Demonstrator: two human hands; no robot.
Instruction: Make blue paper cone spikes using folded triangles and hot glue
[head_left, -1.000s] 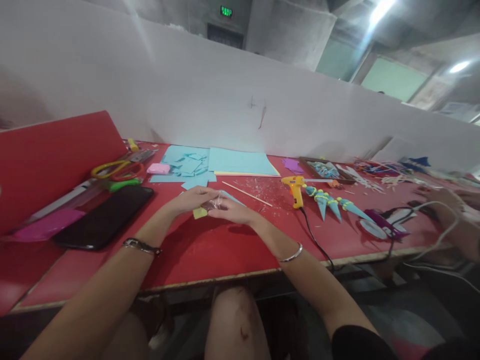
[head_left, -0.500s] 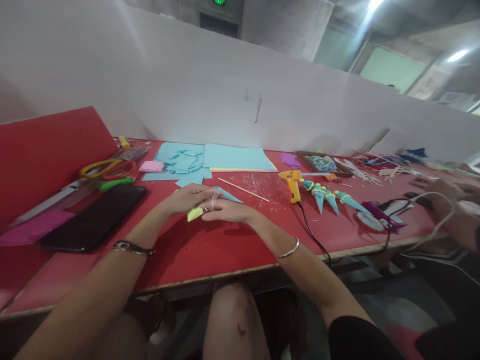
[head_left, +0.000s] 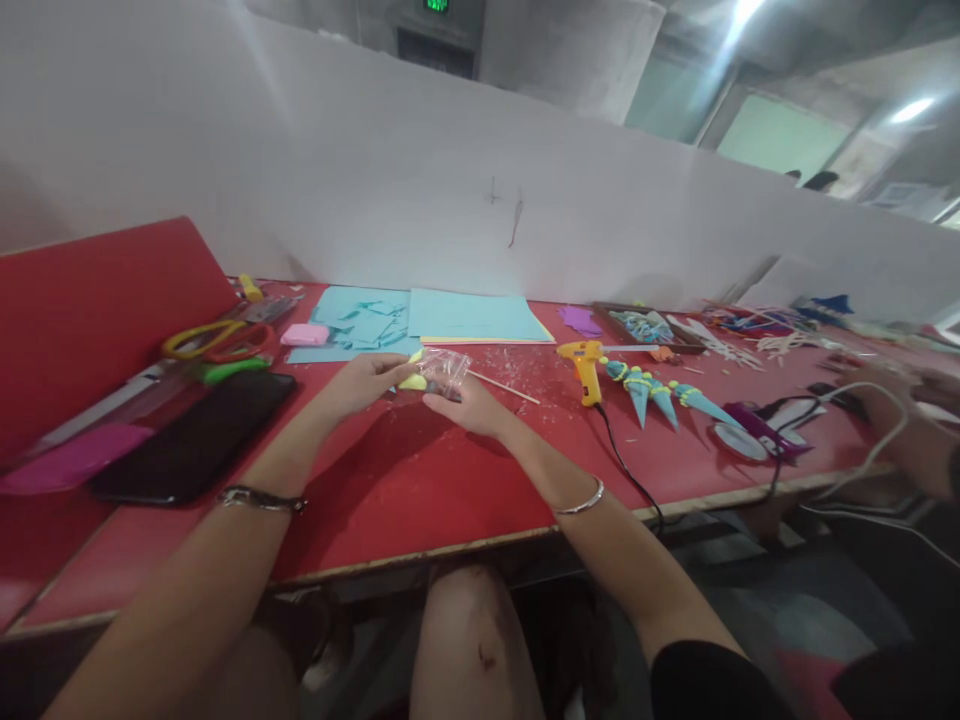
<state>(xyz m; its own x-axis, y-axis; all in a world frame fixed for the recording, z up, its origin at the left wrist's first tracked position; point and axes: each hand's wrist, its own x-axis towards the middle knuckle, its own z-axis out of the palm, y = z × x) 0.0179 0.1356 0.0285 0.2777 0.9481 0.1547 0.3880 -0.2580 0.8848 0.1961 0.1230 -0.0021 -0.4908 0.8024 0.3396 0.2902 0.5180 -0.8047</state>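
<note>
A small clear plastic bag (head_left: 448,366) with a soft-looking yellow lump (head_left: 412,382) at its left end is held between my two hands above the red tabletop. My left hand (head_left: 364,385) pinches the bag's left end by the yellow lump. On the other side, my right hand (head_left: 476,405) grips the bag with bent fingers, some of them hidden behind the plastic. Just beyond my right hand lies a thin wooden stick (head_left: 506,386). Cut light-blue paper pieces (head_left: 371,325) are spread behind my left hand.
Blue sheets (head_left: 476,315) are stacked at the back. To the right are a yellow glue gun (head_left: 589,370) with a cord, blue cones (head_left: 660,400) with yellow trim, and a tray (head_left: 649,328). Scissors (head_left: 217,340) and a black phone (head_left: 199,435) lie left. Another person's hand (head_left: 885,400) is far right.
Both hands have lifted slightly and moved apart, so the clear bag now shows between them. The blue paper piece by my fingers is now mostly hidden.
</note>
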